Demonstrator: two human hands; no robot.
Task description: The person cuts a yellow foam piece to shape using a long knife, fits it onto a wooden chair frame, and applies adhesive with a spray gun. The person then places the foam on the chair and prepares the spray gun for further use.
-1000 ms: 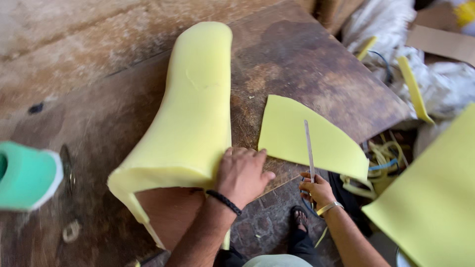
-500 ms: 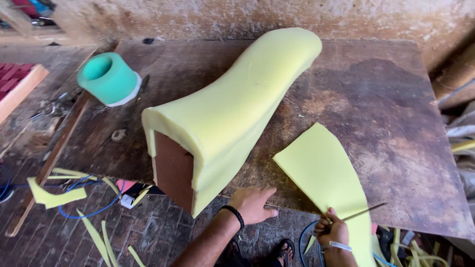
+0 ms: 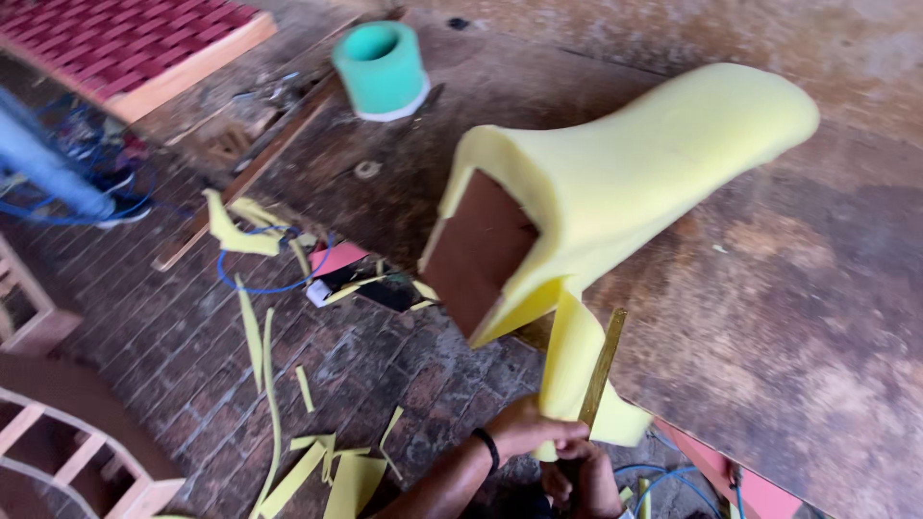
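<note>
Item: a long yellow foam-covered form (image 3: 635, 183) with a brown board end is lying on the worn wooden table (image 3: 788, 317), its open end overhanging the table edge so a loose hanging foam flap (image 3: 567, 370) can be reached. The left hand (image 3: 524, 428) is pinching the flap's lower end taut, below the form. The right hand (image 3: 577, 476) is closing around a long thin blade (image 3: 601, 370) set against the flap; a green foam roll (image 3: 382, 67) is standing beyond the form.
</note>
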